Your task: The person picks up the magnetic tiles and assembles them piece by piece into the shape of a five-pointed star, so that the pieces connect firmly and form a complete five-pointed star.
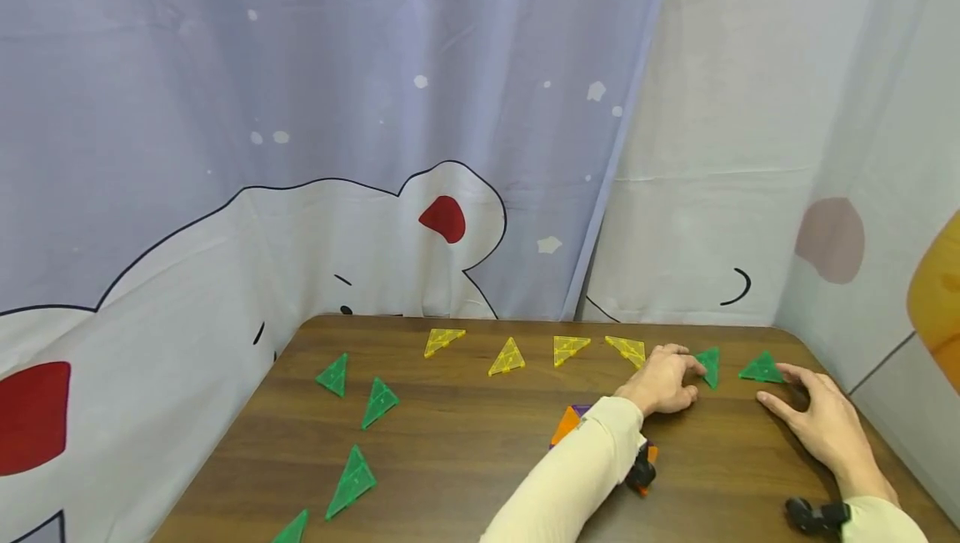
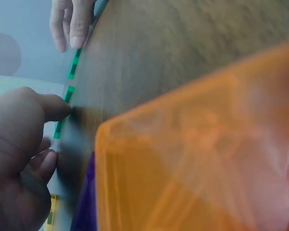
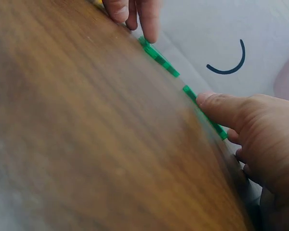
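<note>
At the table's back right lie two green triangular tiles, one at the left hand (image 1: 663, 380) and one (image 1: 762, 368) at the right hand (image 1: 828, 426). The left hand's fingertips touch the edge of its green tile (image 1: 708, 366), its other fingers loosely bent. The right hand is spread, its forefinger at the right edge of the other tile and its thumb apart, nearer the front. In the right wrist view both tiles show edge-on, the nearer tile (image 3: 214, 122) beside the right hand (image 3: 265, 134). An orange and purple piece (image 1: 566, 424) lies partly under the left forearm.
Several yellow triangles (image 1: 507, 357) are spread along the table's back edge. More green triangles (image 1: 352, 483) lie on the left side of the wooden table (image 1: 450, 476). A printed curtain (image 1: 375, 109) hangs behind it.
</note>
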`<state>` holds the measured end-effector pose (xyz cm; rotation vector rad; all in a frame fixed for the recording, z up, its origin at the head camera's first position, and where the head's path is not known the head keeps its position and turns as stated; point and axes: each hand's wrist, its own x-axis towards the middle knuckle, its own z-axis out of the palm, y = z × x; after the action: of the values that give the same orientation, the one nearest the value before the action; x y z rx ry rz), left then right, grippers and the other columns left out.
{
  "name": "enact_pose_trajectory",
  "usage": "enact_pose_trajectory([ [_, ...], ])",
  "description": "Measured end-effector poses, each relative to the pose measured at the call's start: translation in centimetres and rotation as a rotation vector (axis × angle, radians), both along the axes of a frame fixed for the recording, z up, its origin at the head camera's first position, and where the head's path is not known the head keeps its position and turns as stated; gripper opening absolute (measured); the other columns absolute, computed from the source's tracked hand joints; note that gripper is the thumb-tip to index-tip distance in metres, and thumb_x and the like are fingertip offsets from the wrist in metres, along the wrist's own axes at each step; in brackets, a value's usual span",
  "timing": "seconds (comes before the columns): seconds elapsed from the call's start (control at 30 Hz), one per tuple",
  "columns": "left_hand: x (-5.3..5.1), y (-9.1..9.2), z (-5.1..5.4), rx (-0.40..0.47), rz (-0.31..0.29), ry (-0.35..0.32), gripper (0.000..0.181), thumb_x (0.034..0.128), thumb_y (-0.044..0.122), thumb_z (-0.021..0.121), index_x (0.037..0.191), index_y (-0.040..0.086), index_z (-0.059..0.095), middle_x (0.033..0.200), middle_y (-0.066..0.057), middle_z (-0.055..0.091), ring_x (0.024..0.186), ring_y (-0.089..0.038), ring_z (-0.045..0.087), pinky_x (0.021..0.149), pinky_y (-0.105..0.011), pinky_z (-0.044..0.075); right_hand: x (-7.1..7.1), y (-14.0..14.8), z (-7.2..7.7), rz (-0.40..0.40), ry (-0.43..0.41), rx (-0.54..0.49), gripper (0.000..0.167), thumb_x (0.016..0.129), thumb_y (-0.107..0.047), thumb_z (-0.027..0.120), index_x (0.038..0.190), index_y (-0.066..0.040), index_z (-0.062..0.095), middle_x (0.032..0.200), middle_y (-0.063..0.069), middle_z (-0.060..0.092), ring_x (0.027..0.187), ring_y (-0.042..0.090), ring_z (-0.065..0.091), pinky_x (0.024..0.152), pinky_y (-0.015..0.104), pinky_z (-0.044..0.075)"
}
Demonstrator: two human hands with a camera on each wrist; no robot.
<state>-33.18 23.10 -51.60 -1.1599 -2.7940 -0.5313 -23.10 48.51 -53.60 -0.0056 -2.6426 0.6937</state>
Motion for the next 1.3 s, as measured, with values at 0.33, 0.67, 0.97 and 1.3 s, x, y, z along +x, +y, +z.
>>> enact_pose_trajectory([
  [0.33,0.1,0.0,-0.1,0.079,-0.002,0.031,0.028,0.0965,0.037,0.087,0.124,0.034,0.084,0.132,0.019,0.075,0.132,-0.002,0.062,0.110,-0.013,0.043,0.2,-0.2,0.2,0.031,-0.047,-0.016,0.051,0.105,-0.041,0.080,0.131,0.002,0.067,0.150,0.042,0.055,0.129,0.069,0.042,0.101,0.088,0.032],
  [0.67,1.4,0.4,0.7,0.058,0.167,0.035,0.041,0.0830,0.059,0.096,0.114,0.037,0.081,0.113,0.022,0.071,0.111,0.003,0.061,0.092,-0.008,0.046,0.0,-0.6,0.6,0.082,-0.073,-0.051,0.078,0.096,-0.041,0.090,0.152,0.001,0.057,0.147,0.032,0.065,0.117,0.039,0.066,0.092,0.031,0.053],
  [0.97,1.8,1.0,0.9,-0.015,0.241,0.072,0.061,0.0822,0.071,0.091,0.134,0.043,0.079,0.122,0.022,0.066,0.113,0.001,0.056,0.092,-0.011,0.047,-0.3,-2.0,1.0,0.078,-0.114,-0.033,0.079,0.095,-0.047,0.090,0.151,0.000,0.061,0.145,0.032,0.066,0.116,0.051,0.068,0.087,0.046,0.054],
  [1.3,1.9,1.1,0.9,0.009,0.226,0.045,0.058,0.0833,0.068,0.092,0.135,0.045,0.079,0.125,0.024,0.067,0.111,0.001,0.055,0.092,-0.010,0.045,-0.4,-2.3,1.0,0.078,-0.118,-0.033,0.078,0.095,-0.048,0.089,0.150,0.001,0.062,0.144,0.033,0.064,0.118,0.047,0.065,0.088,0.047,0.052],
])
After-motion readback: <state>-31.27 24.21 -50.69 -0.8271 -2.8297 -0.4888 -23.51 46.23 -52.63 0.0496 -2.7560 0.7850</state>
